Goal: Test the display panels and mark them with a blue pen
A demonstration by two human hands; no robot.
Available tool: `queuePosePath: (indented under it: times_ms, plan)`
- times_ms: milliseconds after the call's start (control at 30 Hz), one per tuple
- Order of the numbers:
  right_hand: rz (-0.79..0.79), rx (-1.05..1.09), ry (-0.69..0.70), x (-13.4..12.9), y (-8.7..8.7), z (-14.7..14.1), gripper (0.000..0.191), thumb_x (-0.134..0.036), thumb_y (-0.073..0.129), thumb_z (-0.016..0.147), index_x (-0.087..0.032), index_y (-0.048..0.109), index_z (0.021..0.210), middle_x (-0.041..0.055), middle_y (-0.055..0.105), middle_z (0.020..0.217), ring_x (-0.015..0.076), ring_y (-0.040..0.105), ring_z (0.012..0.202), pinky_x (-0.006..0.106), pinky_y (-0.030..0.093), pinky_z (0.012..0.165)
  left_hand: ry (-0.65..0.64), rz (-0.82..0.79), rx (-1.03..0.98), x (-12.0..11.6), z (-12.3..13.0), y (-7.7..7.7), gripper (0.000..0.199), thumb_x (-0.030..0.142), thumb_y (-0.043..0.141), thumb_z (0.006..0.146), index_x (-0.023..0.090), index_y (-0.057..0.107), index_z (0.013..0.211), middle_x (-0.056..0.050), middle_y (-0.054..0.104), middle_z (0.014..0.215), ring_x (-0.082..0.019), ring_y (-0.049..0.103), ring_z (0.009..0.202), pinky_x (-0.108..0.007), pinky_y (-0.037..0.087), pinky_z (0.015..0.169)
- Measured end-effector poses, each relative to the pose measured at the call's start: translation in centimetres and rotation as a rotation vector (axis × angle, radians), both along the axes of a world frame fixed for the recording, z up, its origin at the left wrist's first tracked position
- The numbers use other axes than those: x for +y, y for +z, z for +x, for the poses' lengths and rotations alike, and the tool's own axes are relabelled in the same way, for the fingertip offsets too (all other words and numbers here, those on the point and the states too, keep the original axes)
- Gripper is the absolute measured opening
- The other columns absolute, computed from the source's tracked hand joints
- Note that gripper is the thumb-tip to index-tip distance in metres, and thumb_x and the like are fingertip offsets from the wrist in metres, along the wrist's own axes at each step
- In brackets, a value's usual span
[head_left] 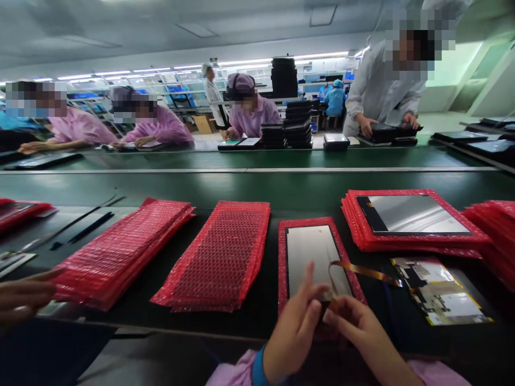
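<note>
Both my hands are over the lower end of a display panel (309, 244) lying on red bubble wrap (282, 252). An orange-brown flex cable (364, 269) loops above the panel, its lower end at my fingers. My right hand (364, 329) pinches that end between thumb and fingers. My left hand (293, 332), with a blue band at the wrist, meets it from the left. Its index finger points up, slightly blurred, while the thumb and another finger close at the cable end. The exact contact there is partly hidden.
Stacked red bubble-wrap pouches (217, 252) lie to the left, beside another pile (124, 246). Rightward are a panel (418, 214) on more wrap and a metallic, yellow-edged part (446, 292). A co-worker's hand (24, 297) reaches in at far left. Co-workers sit beyond the green conveyor (201, 187).
</note>
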State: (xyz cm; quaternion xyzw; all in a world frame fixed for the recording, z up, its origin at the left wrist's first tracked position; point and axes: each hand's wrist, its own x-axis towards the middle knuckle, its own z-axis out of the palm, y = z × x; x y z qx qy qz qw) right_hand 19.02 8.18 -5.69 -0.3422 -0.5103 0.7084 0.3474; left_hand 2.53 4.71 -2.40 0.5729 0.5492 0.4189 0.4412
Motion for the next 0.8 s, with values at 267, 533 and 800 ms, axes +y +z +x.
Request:
queuePosePath:
  times_ms: [267,533,800]
  plan:
    - [0.178,-0.098,-0.294,0.8,1.3,1.8,0.044,-0.058,0.078,0.078,-0.019,0.065,0.090,0.0025,0.063,0.075,0.0165,0.058,0.060,0.021,0.050,0.051,0.138,-0.027,0.789,2.6,-2.6,-1.4,0.062,0.034,0.054,0.091,0.010,0.038,0.146,-0.017,0.034,0.156,-0.030,0.025,0.147,-0.061,0.014,0.120]
    - [0.321,-0.289,-0.157,2.3,-0.1,1.0,0.035,-0.053,0.068,0.083,-0.018,0.063,0.082,0.0034,0.065,0.079,0.0214,0.062,0.069,0.027,0.050,0.063,0.052,0.014,0.759,1.7,0.2,-0.9,0.058,0.033,0.056,0.091,0.014,0.043,0.145,-0.015,0.033,0.157,-0.031,0.022,0.148,-0.063,0.015,0.119]
    - [0.389,-0.354,-0.126,2.7,-0.4,1.6,0.023,-0.041,0.061,0.086,-0.018,0.061,0.085,0.0022,0.064,0.077,0.0206,0.059,0.070,0.027,0.045,0.063,-0.277,0.026,0.637,-1.1,-0.6,-0.6,0.055,0.027,0.078,0.074,0.038,0.063,0.127,-0.004,0.029,0.160,-0.033,0.012,0.150,-0.064,0.014,0.118]
